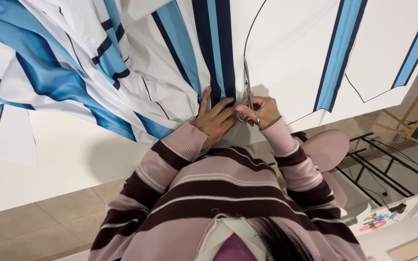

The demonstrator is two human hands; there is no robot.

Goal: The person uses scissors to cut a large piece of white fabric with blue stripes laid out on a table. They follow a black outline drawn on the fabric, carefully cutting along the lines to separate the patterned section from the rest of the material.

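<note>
White fabric [291, 58] printed with light blue and navy stripes and thin black outline curves lies spread over a white table [68, 150]. My right hand [263, 111] is closed around the handles of metal scissors [247, 87], whose blades point away from me along a black curved line on the cloth. My left hand [215, 118] lies flat with fingers spread on the navy and blue stripe just left of the scissors, pressing the cloth down. Both arms wear pink, brown and white striped sleeves.
Loose, crumpled striped fabric [73, 63] is bunched at the left of the table. A pink chair [327, 150] stands at the right below the table edge, with black metal frames [388, 164] and cables beyond it. Beige floor tiles [35, 227] show at lower left.
</note>
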